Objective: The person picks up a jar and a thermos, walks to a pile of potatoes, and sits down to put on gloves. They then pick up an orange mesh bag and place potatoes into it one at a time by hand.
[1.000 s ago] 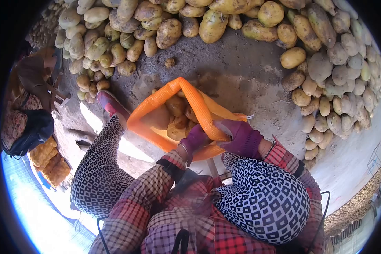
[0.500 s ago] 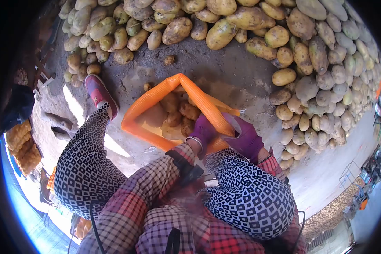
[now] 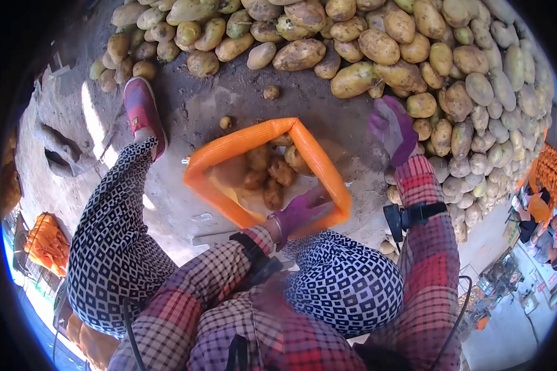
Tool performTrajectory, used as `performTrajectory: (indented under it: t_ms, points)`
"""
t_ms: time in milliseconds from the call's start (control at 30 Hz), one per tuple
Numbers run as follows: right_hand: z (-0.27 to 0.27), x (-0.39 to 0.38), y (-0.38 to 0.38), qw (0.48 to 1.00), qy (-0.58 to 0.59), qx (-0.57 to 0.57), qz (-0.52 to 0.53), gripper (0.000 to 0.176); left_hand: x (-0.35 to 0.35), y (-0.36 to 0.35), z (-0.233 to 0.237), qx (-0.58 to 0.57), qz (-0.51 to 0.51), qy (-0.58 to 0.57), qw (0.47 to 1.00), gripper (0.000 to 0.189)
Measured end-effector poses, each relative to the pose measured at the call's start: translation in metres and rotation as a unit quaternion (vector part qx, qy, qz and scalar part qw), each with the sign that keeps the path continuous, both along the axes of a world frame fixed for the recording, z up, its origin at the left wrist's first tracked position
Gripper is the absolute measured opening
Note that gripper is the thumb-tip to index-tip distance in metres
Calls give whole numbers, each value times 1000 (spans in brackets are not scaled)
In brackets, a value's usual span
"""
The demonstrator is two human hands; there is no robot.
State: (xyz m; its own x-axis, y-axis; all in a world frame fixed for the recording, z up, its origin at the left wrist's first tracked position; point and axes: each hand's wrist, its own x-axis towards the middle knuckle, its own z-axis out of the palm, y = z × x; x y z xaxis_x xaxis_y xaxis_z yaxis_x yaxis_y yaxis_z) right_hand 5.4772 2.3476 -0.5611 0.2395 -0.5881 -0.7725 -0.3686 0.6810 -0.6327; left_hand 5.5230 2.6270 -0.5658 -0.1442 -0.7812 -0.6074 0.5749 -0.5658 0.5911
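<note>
An orange mesh bag (image 3: pixel 319 164) stands on the ground with its rolled rim spread wide. Inside it lie several potatoes (image 3: pixel 282 172). My left hand (image 3: pixel 300 215), in a purple glove, is at the near rim; its fingers stretch out over the inside of the bag. Part of that hand's grip side is hidden. Farther right, my right hand (image 3: pixel 395 128), gloved in purple too, reaches to the edge of the potato pile (image 3: pixel 377 46). Its fingers are extended beside the nearest potatoes, with nothing seen in them.
The pile curves across the far side and down the right. Two small potatoes (image 3: pixel 271 92) lie loose between pile and bag. My shoe (image 3: pixel 143 111) is left of the bag. Orange sacks (image 3: pixel 46 244) stand at left, and people (image 3: pixel 541 238) sit at far right.
My right hand has left the bag's rim and moved up and right to the pile. My left hand stays at the near rim, its fingers now extended. The view has shifted slightly.
</note>
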Motion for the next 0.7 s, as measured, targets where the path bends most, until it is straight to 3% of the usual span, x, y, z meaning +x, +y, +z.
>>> performTrajectory:
  t_ms: [67, 133, 200, 400, 433, 467, 500, 533, 567, 600, 633, 700]
  points:
    - [-41, 32, -28, 999, 5, -18, 31, 54, 1, 3, -2, 11, 15, 47, 999, 63]
    - [-74, 33, -25, 997, 3, -3, 82, 56, -7, 13, -13, -62, 52, 15, 997, 69]
    - [-71, 60, -22, 995, 44, -9, -91, 54, -10, 12, -16, -13, 43, 28, 999, 70]
    - [-52, 73, -13, 994, 102, 18, -45, 51, -15, 13, -27, -69, 26, -34, 997, 75]
    - [-69, 62, -23, 996, 88, 13, 24, 51, -14, 11, -24, -58, 31, -25, 998, 78]
    - [-99, 44, -36, 996, 86, 12, 22, 51, -12, 8, -21, -48, 36, -16, 998, 82]
    - [-136, 22, -51, 940, 65, -219, 253, 56, -13, 8, -22, -48, 34, -17, 998, 82]
    - [-151, 11, -58, 781, 39, -424, 457, 62, -13, 8, -19, -40, 29, -19, 999, 81]
    - [-131, 20, -49, 781, 39, -425, 455, 62, -14, 7, -21, -33, 26, -24, 999, 80]
    - [-90, 40, -27, 954, 33, -199, 221, 64, -14, 6, -21, -36, 25, -26, 999, 80]
    - [-69, 57, -16, 997, 18, 55, -41, 67, -12, 6, -21, -57, 8, -70, 996, 79]
    - [-78, 59, -14, 998, 22, 60, 20, 66, -14, 4, -20, -77, -6, -113, 991, 78]
